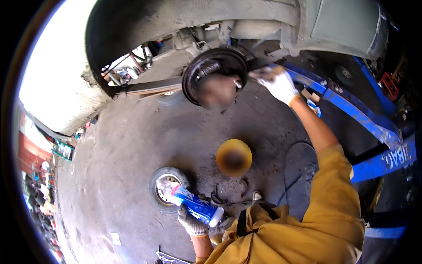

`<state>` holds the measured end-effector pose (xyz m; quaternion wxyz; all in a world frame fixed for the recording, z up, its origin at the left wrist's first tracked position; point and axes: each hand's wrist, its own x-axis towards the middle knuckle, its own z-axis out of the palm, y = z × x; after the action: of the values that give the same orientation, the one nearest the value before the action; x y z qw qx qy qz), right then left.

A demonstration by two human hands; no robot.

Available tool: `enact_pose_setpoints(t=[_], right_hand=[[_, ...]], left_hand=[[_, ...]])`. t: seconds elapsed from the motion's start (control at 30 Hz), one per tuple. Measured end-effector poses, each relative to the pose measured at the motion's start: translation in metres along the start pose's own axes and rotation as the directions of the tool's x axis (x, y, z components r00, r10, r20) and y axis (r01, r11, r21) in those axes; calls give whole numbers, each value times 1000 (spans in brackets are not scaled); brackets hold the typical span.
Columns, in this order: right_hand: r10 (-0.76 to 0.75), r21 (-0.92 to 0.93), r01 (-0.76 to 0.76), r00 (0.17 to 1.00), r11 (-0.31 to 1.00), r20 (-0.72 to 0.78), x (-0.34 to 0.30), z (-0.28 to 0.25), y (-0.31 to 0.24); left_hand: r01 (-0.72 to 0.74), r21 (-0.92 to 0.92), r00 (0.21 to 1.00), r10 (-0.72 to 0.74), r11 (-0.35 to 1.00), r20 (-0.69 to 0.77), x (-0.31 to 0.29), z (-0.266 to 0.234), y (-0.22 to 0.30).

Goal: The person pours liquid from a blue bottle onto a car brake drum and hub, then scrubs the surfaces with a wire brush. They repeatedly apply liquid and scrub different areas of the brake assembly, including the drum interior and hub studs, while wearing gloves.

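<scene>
My left hand (192,222), in a pale knitted glove with dark fingers, is closed round a blue bottle (195,206). The bottle lies tilted, with a white end toward me and a red and white end pointing away. At the upper middle hangs a dark round brake assembly (192,79), its hub (215,91) blurred in the picture. Just right of it, my right hand (278,86) reaches up in a stained white glove. Motion smears its fingers, so whether they hold anything does not show.
A yellow round container (234,144) and a wheel with a tyre (154,193) are on the floor. The raised vehicle body (343,26) overhangs the work, with a leaf spring (151,86) below. A blue lift arm (356,110) runs along the right; a black hose (285,169) curves on the floor.
</scene>
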<state>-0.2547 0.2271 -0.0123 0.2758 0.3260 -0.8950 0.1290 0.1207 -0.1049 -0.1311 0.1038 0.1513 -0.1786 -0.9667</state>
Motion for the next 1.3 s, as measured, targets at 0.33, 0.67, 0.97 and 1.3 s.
enact_pose_setpoints(t=[0.33,0.67,0.97,1.3], right_hand=[[151,331,-19,913,943,-378,64,36,-11],[869,825,-480,495,298,-26,-40,164,-41],[781,817,-568,553,99,290,-157,238,-161],[876,724,-680,415,118,247,-248,195,-207]], left_hand=[[191,114,978,-179,975,-107,-3,7,-40],[321,151,947,-311,935,-87,6,24,-43],[567,154,798,-586,809,141,41,82,-27],[588,167,653,-586,792,480,88,242,-65]])
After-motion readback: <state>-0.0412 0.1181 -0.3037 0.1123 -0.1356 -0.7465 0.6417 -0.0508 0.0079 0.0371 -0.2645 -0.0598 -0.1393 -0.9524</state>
